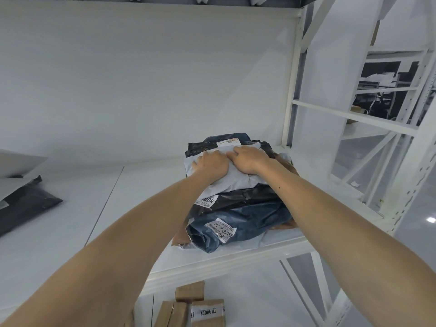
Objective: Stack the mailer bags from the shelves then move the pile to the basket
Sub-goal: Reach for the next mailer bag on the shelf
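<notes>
Navy mailer [238,228] lies lowest in the pile, near the shelf [212,263] front edge. It looks slick and may slide off if tugged. Further in, left hand [211,165] and right hand [250,160] both clutch the top white mailer [236,177].

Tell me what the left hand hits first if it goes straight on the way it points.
The left hand, on the white bag, points forward. First in line is likely the black bag just beyond its knuckles; depth is unclear.
</notes>
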